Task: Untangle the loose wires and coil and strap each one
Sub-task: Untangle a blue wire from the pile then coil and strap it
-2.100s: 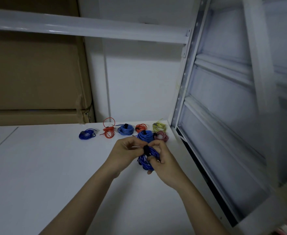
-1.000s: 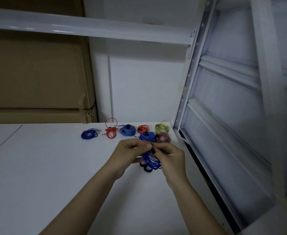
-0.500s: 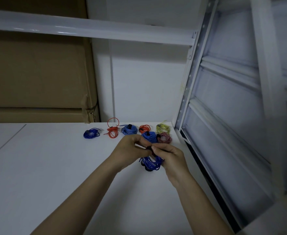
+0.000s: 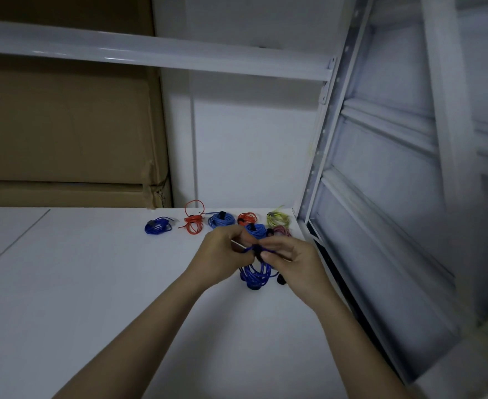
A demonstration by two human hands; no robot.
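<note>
I am at the strapping step: my left hand (image 4: 222, 254) and right hand (image 4: 291, 254) both pinch the top of the dark blue wire coil (image 4: 255, 273), held just above the white worktop (image 4: 93, 283), and its loops hang below my fingers. A black strap (image 4: 256, 250) sits at the pinch point. Next, I judge, the strap must be drawn tight and closed without letting the loops spring apart. Seven bundled coils already lie at the back, among them a blue coil (image 4: 157, 226) and a yellow coil (image 4: 277, 218). No containers show, only cardboard boxes (image 4: 64, 125) behind.
</note>
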